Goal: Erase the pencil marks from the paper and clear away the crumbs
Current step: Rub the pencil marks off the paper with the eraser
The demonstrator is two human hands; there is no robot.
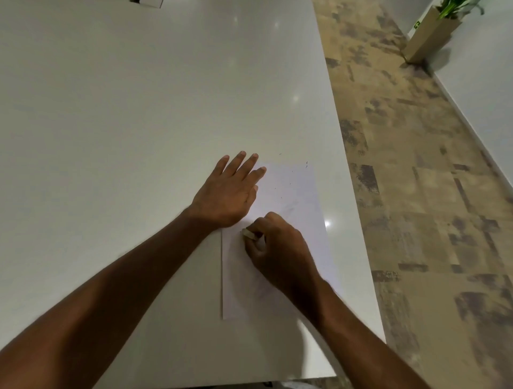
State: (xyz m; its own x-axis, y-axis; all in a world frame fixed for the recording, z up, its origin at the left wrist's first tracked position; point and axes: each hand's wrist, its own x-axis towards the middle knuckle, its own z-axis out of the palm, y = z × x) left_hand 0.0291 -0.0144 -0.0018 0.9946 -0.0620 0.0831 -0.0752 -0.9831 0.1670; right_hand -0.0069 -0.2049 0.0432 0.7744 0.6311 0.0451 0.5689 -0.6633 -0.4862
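Observation:
A white sheet of paper [297, 191] lies near the right edge of the white table [138, 111]. My left hand [227, 191] rests flat with spread fingers on the sheet's upper left corner. My right hand [280, 250] is closed around a small white eraser [249, 235], whose tip touches the paper near its left edge. Faint grey pencil marks [290, 208] show in the middle of the sheet. Several tiny dark crumbs [291, 177] lie scattered over the upper part of the paper and just beyond its top edge.
The table's right edge [349, 177] runs close beside the paper, with patterned brown floor [430, 194] beyond it. A tall beige planter with a green plant [430, 30] stands by the wall at the top right. A dark-and-white object [147, 2] sits at the table's far edge.

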